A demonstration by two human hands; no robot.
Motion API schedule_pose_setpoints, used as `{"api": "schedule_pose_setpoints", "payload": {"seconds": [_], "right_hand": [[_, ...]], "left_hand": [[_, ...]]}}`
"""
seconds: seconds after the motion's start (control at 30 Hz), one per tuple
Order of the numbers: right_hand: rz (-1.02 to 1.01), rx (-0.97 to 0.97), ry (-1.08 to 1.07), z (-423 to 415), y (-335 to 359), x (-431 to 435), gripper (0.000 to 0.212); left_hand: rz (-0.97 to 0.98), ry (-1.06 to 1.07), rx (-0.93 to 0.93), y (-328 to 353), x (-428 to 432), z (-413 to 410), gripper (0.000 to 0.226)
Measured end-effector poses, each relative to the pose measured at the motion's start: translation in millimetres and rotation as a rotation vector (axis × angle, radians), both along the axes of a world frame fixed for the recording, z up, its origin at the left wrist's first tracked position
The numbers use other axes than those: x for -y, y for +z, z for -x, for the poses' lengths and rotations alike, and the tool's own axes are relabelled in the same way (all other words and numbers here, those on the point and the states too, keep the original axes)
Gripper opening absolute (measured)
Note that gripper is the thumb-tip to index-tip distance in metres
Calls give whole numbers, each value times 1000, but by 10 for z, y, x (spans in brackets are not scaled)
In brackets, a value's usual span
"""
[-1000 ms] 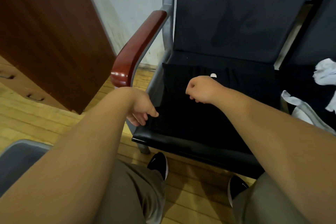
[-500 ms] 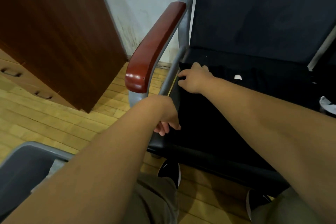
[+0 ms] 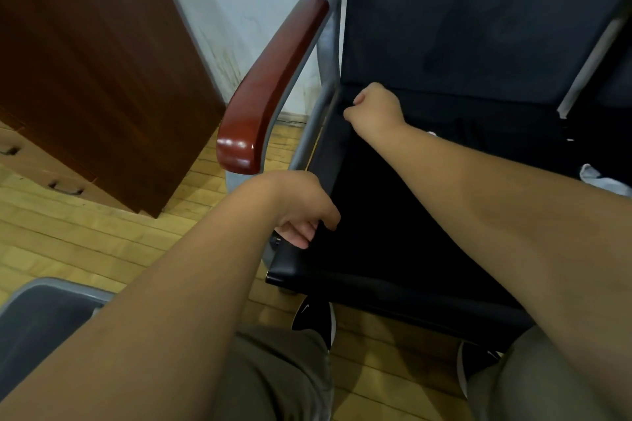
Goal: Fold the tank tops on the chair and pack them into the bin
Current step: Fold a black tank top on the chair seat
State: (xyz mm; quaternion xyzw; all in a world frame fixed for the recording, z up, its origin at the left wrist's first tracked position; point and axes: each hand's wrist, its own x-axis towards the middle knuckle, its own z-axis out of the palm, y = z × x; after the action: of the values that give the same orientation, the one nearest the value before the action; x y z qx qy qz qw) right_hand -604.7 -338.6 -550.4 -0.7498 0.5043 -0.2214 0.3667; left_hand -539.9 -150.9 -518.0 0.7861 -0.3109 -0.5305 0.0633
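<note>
A black tank top (image 3: 386, 215) lies spread flat on the seat of the black chair (image 3: 376, 280); it is hard to tell from the dark seat. My left hand (image 3: 301, 208) pinches its near left edge close to the seat's front corner. My right hand (image 3: 376, 106) grips its far left corner at the back of the seat, next to the chair frame. A small white label (image 3: 431, 134) shows beside my right forearm. The grey bin (image 3: 37, 321) stands on the floor at the lower left, partly behind my left arm.
A red-brown wooden armrest (image 3: 273, 85) on a grey metal frame runs along the seat's left side. A dark wooden cabinet (image 3: 89, 72) stands at the left. White cloth (image 3: 605, 181) lies on the neighbouring seat at the right edge. My knees and shoes are below, on wooden flooring.
My right hand slid left and back across the seat to the far left corner and closed on the fabric. My left hand stayed at the near left edge. The view shifted left.
</note>
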Motion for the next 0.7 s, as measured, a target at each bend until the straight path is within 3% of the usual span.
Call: {"api": "schedule_pose_setpoints", "payload": {"seconds": [0.23,0.47,0.57,0.7], "right_hand": [[7,138,8,448,205,243,45],[70,172,-25,1022,232,593,51],[85,141,-70,1259,167,735,41],[81,76,-107,1468,49,917,20]], "left_hand": [[58,-73,-45,170,38,318,30],[243,-232,0,315,257,903,46],[277,-291,-4,314,377,1174,54],[279,-383,57,254,529,1513,46]]}}
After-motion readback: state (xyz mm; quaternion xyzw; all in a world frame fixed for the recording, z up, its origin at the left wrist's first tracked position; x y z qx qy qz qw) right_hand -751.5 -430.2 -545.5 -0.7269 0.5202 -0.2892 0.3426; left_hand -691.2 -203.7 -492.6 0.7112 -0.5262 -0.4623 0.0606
